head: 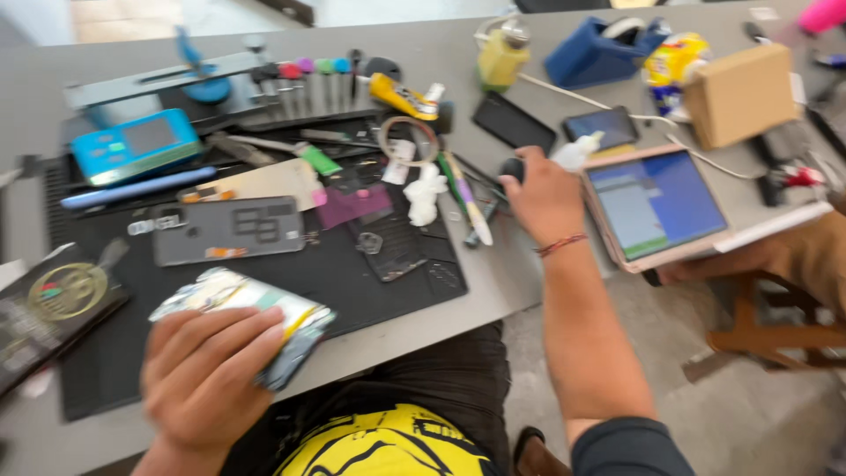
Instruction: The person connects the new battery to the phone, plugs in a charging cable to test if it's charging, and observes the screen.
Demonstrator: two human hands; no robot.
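**Phone teardown: mid-strip, parts loose, nothing back together**

Left hand [204,375] grips a flat, shiny silver-and-green phone part with a yellow strip [247,310], fingers curled over its near end. It sits at the near edge of the black rubber work mat [106,361]; too blurred to tell which part it is.

Right hand [545,196], off the mat's right edge, is closed round a small dark rounded object [513,167]; can't tell what.

On the mat, beyond the held part: grey opened phone body lying face down [231,229], a dark board-like piece [388,247] to its right, a pale flat panel with pink tab [264,183] behind it. So judging by the layout: case open, pieces lifted out; reassembly not started.

Mat's far-left corner: blue box tester with grey screen [134,145]. Far edge: row of colour-capped screwdrivers [313,78], yellow glue tube [401,95]. Right of mat, past the right hand: pink-framed tablet with lit blue screen [656,204], propped at the tabletop [493,282] edge. Brown cardboard box [740,95] behind the tablet.
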